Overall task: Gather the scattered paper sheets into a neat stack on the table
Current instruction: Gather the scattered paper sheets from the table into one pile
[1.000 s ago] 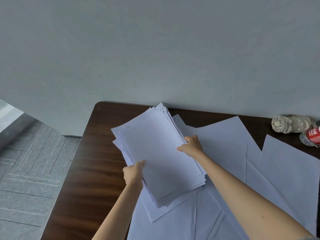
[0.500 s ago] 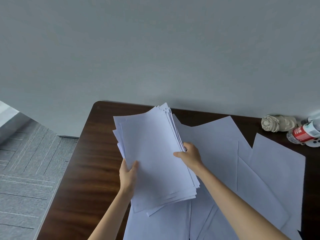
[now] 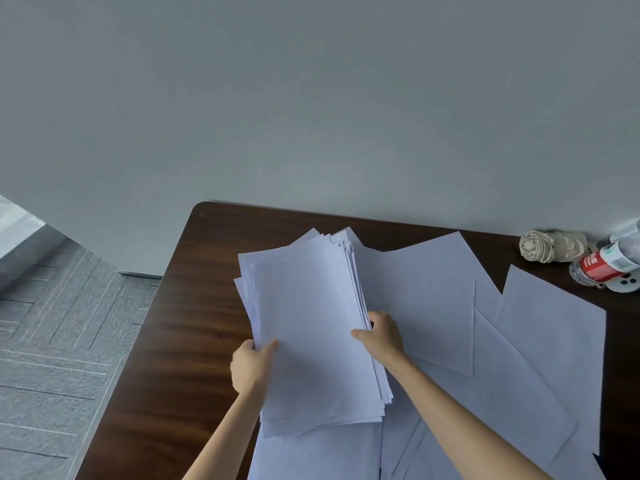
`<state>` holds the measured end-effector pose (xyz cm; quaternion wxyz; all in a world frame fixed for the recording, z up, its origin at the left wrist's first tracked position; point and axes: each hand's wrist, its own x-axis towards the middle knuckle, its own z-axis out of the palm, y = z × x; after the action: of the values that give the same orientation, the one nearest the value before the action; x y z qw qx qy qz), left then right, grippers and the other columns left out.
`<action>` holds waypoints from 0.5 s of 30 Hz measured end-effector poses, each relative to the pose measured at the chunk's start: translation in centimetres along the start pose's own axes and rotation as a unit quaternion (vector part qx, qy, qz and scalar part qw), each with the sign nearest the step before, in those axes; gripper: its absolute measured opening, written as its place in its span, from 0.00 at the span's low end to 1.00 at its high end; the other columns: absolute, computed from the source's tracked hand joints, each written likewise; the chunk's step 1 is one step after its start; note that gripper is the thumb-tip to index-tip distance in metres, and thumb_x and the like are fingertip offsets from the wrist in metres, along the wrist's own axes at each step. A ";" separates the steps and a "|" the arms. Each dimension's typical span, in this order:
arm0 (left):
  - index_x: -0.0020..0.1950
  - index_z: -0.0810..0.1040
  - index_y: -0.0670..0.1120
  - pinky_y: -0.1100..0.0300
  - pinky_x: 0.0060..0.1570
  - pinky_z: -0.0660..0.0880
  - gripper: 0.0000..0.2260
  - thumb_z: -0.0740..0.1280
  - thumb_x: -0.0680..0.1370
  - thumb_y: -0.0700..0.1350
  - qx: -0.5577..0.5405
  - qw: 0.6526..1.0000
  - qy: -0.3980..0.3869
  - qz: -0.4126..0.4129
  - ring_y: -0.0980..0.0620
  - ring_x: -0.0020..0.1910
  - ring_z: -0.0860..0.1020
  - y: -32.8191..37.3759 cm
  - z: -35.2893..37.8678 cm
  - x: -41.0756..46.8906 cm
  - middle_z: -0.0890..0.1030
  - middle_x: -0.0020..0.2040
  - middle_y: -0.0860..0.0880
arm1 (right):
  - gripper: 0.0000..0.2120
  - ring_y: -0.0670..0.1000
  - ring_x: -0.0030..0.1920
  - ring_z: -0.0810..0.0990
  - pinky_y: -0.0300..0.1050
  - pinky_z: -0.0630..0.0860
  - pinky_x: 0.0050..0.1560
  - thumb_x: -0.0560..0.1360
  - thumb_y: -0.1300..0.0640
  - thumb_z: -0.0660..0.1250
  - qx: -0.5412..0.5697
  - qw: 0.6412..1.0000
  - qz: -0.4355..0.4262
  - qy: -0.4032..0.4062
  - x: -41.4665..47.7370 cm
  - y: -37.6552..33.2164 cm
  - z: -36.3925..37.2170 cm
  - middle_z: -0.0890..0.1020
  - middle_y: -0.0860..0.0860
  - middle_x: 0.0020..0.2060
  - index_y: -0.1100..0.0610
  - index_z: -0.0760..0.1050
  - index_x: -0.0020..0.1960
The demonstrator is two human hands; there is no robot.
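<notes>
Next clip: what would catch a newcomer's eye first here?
The thick bundle of white paper sheets at centre, the left hand gripping its left edge and the right hand its right. Loose white sheets lie spread over the dark wooden table beneath, with a red-labelled plastic bottle far right.

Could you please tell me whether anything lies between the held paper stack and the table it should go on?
Yes: loose white paper sheets lie flat on the dark wooden table beneath and right of the white paper stack that the left hand and right hand grip. Bare wood shows only to the stack's left.
</notes>
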<state>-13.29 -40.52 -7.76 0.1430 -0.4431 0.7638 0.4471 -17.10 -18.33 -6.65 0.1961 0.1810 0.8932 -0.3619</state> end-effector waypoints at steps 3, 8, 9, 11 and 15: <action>0.41 0.75 0.37 0.52 0.42 0.68 0.10 0.69 0.72 0.44 -0.023 0.999 0.032 -0.028 0.45 0.52 0.65 0.9 0.5 -0.3 0.66 0.53 0.46 | 0.19 0.53 0.51 0.68 0.42 0.65 0.41 0.70 0.57 0.70 -0.031 1.000 0.001 -0.003 0.4 0.2 0.2 0.67 0.50 0.50 0.55 0.59 0.33; 0.49 0.75 0.39 0.54 0.40 0.71 0.12 0.69 0.71 0.45 -0.075 0.994 0.000 -0.075 0.43 0.43 0.75 2.1 0.7 -0.6 0.72 0.54 0.43 | 0.20 0.52 0.48 0.68 0.42 0.64 0.39 0.70 0.56 0.71 -0.030 0.999 0.008 -0.016 0.8 0.5 0.2 0.67 0.50 0.51 0.55 0.59 0.33; 0.51 0.76 0.39 0.54 0.39 0.72 0.16 0.70 0.68 0.47 -0.080 0.994 -0.005 -0.078 0.43 0.42 0.77 2.2 0.6 -0.5 0.76 0.52 0.43 | 0.20 0.52 0.46 0.68 0.42 0.63 0.37 0.69 0.57 0.71 -0.024 1.000 0.012 -0.015 0.8 0.4 0.1 0.67 0.50 0.50 0.55 0.59 0.32; 0.51 0.76 0.39 0.55 0.38 0.74 0.20 0.71 0.64 0.49 -0.096 0.992 -0.010 -0.080 0.42 0.42 0.80 2.1 0.2 -0.1 0.81 0.47 0.43 | 0.21 0.53 0.41 0.67 0.43 0.59 0.32 0.67 0.58 0.72 -0.007 1.000 0.027 -0.010 1.0 0.2 0.0 0.67 0.50 0.45 0.55 0.58 0.30; 0.46 0.79 0.39 0.51 0.42 0.79 0.13 0.74 0.68 0.46 -0.124 0.988 -0.053 -0.073 0.42 0.42 0.82 2.1 -0.1 0.5 0.83 0.44 0.42 | 0.23 0.51 0.34 0.60 0.45 0.52 0.30 0.64 0.59 0.70 -0.037 0.999 0.035 0.002 0.9 -0.2 -0.5 0.61 0.48 0.28 0.55 0.54 0.29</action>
<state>-15.22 -40.44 -6.85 0.1595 -0.4879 0.6595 0.5491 -18.09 -17.94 -6.64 0.2136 0.2049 0.8996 -0.3211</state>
